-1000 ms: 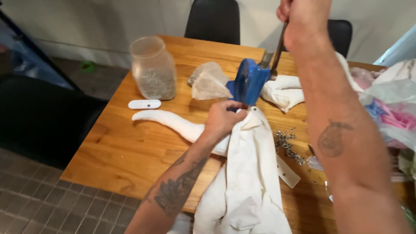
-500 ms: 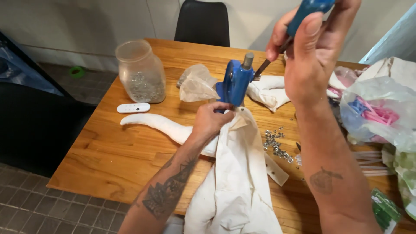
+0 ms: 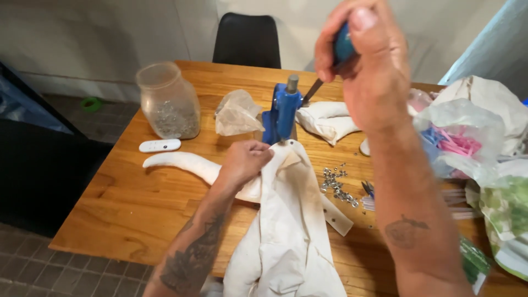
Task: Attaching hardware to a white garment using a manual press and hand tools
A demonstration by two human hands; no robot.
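A blue hand press (image 3: 281, 113) stands on the wooden table (image 3: 126, 192). My right hand (image 3: 366, 66) is closed around the blue knob of its lever, raised high in front of the camera. My left hand (image 3: 245, 162) pinches a corner of a cream cloth piece (image 3: 289, 220) and holds it under the press head. The cloth hangs over the table's near edge. A small heap of metal eyelets (image 3: 338, 187) lies just right of the cloth.
A jar (image 3: 168, 102) of small metal parts stands at the back left, a crumpled clear bag (image 3: 236, 113) beside it. A white remote-like bar (image 3: 159, 145) lies near a long cloth strip (image 3: 181, 164). Plastic bags (image 3: 478, 148) crowd the right side. A black chair (image 3: 246, 39) stands behind.
My right hand has shifted on the lever knob and come closer to the camera. The left hand stays on the cloth at the press; the view has moved slightly.
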